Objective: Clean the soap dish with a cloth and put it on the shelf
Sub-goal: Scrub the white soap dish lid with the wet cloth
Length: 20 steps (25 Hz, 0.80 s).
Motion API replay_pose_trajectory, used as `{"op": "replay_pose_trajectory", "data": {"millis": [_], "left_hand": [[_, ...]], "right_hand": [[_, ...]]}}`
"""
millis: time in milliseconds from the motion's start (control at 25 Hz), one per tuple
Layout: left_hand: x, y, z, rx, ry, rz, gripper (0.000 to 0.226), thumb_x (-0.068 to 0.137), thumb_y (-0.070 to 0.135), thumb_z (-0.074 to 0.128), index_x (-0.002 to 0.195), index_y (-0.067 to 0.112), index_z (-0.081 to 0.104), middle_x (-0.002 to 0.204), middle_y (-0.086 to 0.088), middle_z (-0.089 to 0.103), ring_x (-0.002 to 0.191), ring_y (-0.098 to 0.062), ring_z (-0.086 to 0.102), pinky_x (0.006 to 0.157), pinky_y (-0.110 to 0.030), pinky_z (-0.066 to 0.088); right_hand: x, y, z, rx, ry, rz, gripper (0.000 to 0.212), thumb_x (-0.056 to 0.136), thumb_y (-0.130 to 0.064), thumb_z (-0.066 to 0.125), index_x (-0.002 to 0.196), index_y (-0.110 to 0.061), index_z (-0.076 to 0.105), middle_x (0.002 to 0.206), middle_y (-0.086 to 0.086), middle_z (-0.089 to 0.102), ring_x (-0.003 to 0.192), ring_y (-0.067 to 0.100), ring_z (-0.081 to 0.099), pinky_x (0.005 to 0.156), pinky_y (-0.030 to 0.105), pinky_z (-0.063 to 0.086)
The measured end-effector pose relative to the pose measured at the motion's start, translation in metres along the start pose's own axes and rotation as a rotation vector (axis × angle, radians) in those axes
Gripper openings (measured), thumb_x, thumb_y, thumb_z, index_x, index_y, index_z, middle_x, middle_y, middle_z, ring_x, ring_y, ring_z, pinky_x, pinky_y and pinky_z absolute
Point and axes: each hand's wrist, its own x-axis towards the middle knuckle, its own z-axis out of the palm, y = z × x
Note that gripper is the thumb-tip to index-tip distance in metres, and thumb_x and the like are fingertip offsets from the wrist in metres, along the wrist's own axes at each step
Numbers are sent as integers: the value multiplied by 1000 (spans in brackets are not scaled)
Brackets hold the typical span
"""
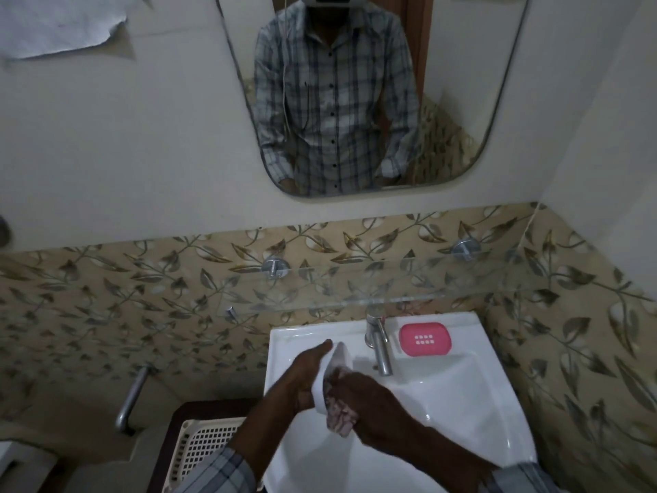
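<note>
Over the white sink [462, 396], the left hand [302, 378] grips a white soap dish [329, 375] tilted on edge; the right hand [366, 396] is closed on a pinkish cloth [339, 418] pressed into it. Behind the tap [378, 345], a pink tray [425, 339] lies on the ledge. Above, glass shelf [355, 282], then mirror [462, 83].

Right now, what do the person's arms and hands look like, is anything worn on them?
Both hands are bare: no gloves, rings or watch show on the left hand or the right hand. Each forearm is uncovered up to a rolled-back sleeve of a pale checked shirt, the left sleeve and the right sleeve showing at the bottom edge.
</note>
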Motion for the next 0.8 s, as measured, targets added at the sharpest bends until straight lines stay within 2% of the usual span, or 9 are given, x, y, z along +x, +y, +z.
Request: {"op": "replay_pose_trajectory", "data": {"millis": [80,160,240,320,400,480,600,680,800], "left_hand": [[0,-24,6,26,170,132,44,92,43,62,115,6,69,86,-16,76,81,-33,71,67,-37,61],[-2,-44,8,144,228,496,50,90,55,57,129,24,65,120,-3,73,115,-25,66,97,-43,54],[-1,-58,-1,454,170,897,57,94,63,43,146,39,44,149,12,51,139,-11,46,113,-35,39],[3,-59,-6,631,64,987,61,96,64,35,153,46,24,154,24,34,144,0,33,112,-16,33],[4,-50,-9,796,-7,964,64,95,67,33,152,53,8,154,31,19,144,12,21,105,0,26],[0,-43,-7,809,-83,842,66,93,71,34,149,56,3,155,32,13,143,17,16,102,5,23],[-2,-40,-2,177,-140,441,53,98,50,42,148,32,40,157,-2,41,137,-17,46,104,-24,41],[-6,-34,3,-115,-209,45,69,90,59,45,128,4,63,135,-28,59,115,-40,61,102,-49,44],[-10,-40,20,-137,-143,-17,77,82,65,51,104,-6,70,92,-26,74,82,-36,74,83,-42,57]], "right_hand": [[2,3,11,23,49,44,29,77,-1,62,101,-15,72,99,-1,70,90,18,63,80,31,53],[10,-12,2,491,164,220,14,78,-4,65,83,-10,77,89,8,75,81,28,68,70,32,55],[21,-19,-14,789,269,341,15,88,-9,64,94,-5,77,98,20,75,87,36,70,78,40,57],[25,-30,-28,898,276,352,17,90,-11,66,103,-2,74,101,24,73,90,37,70,80,44,58],[25,-38,-32,820,247,236,11,84,-5,74,94,-9,76,93,20,74,85,33,71,73,41,60],[23,-34,-34,677,306,223,18,79,4,76,90,-10,76,93,20,74,84,33,72,73,39,60],[15,-23,-42,310,315,141,22,77,4,77,98,-2,71,95,12,73,87,25,68,82,34,55],[4,-15,-37,144,203,108,14,79,-12,70,90,-5,73,88,8,72,83,21,67,80,35,52],[-12,-9,-15,-60,134,121,16,81,-10,65,94,-12,74,91,7,73,86,22,67,82,36,53]]}}
